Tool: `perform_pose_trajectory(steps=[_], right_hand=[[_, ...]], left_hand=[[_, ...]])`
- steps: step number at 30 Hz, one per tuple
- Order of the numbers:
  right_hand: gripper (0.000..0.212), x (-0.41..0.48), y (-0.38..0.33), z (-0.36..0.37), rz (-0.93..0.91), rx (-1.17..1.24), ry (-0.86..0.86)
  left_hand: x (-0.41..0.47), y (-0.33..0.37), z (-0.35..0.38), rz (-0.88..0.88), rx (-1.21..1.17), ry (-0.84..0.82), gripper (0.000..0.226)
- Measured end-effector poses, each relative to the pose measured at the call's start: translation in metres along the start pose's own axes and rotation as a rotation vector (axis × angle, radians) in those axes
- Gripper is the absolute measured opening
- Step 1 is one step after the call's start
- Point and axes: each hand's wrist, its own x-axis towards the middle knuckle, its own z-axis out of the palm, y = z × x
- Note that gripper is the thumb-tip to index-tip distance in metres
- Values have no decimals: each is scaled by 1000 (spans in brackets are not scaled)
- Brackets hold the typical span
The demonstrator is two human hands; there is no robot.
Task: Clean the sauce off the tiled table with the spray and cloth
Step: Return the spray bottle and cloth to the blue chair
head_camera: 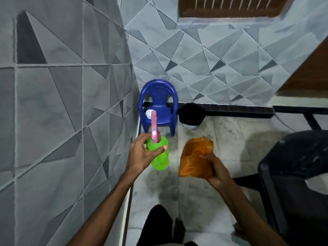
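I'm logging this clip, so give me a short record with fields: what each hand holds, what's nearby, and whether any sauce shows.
left hand: grips the green spray bottle near its pink trigger head
right hand: holds the orange cloth, bunched, in the air
nearby: blue plastic chair by the tiled wall, black round container beside it, black chair at right
sauce: none visible in this view

A blue chair (158,103) stands just beside a black bucket (191,114).
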Motion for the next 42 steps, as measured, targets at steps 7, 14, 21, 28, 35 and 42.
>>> perform_pose_trajectory(steps=[7,14,21,28,35,42], right_hand=[[59,158,-98,93,-18,-134,-28],[72,311,-183,172,94,-139,18],[49,500,-228,216,176,-149,102],[66,714,-209,224,132,-273,128],[60,855,-160,214,151,-353,167],[56,943,-116,203,183,-370,223]], left_hand=[[191,-57,17,-79,-32,24,53],[384,-101,29,-111,-87,-32,47],[548,-186,69,-194,-156,-40,52],[668,-353,134,-272,-190,33,56],[710,-480,178,-295,-133,18,50],[718,-553,196,-229,-53,-47,50]])
